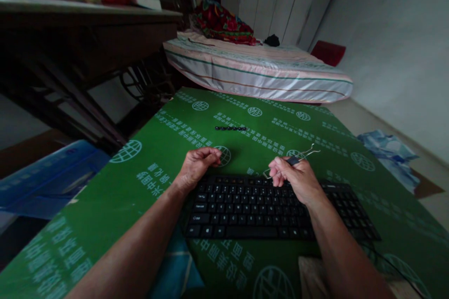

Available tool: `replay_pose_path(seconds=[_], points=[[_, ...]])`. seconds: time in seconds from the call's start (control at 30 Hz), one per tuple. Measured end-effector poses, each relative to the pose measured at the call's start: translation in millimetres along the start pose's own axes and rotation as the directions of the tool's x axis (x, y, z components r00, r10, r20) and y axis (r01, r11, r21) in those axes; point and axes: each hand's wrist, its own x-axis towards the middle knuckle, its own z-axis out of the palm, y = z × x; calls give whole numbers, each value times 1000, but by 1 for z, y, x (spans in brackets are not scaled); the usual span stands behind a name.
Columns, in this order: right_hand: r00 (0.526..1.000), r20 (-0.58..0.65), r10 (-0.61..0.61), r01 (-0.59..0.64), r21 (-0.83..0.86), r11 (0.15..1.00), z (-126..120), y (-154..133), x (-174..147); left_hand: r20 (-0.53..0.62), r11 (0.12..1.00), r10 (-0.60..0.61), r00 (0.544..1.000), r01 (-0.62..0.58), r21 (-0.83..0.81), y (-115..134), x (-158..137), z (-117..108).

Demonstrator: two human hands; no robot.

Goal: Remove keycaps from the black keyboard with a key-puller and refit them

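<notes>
My right hand (291, 175) is closed around a wire keycap puller (293, 161) with a black middle. Its two thin prongs point up and away to the right, and a wire loop shows below my fingers. That hand is above the back part of a black keyboard (249, 208). My left hand (199, 162) hovers near the keyboard's back left corner with its fingers curled together; whatever may be inside them is hidden. Farther back, several small black keycaps (230, 128) lie in a short row on the green table (168, 149).
A cable (396, 266) runs off the keyboard's right side. Cloth (178, 266) lies at the table's near edge. Beyond the table stands a bed (259, 72); a dark wooden desk (115, 32) and a blue plastic bin (52, 182) are on the left.
</notes>
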Motion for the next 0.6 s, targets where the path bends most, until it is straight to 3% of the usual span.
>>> replay_pose_path(seconds=[0.17,0.3,0.37,0.47,0.53,0.6], points=[[996,48,-76,71,98,993,4,1,-2,33,999,23,999,-24,21,12,-4,5],[989,74,-131,114,198,974,12,-3,-4,149,997,41,988,-50,58,30,-14,17],[985,86,-151,126,245,961,19,-6,-7,266,996,43,963,-62,61,37,-20,26],[982,108,-154,118,287,951,30,-10,-9,474,999,-11,880,-12,46,41,-28,37],[984,115,-139,100,296,950,35,-11,-10,524,1000,-20,851,5,30,39,-31,41],[990,91,-106,77,283,956,38,-11,-10,497,1000,-18,867,14,11,36,-32,43]])
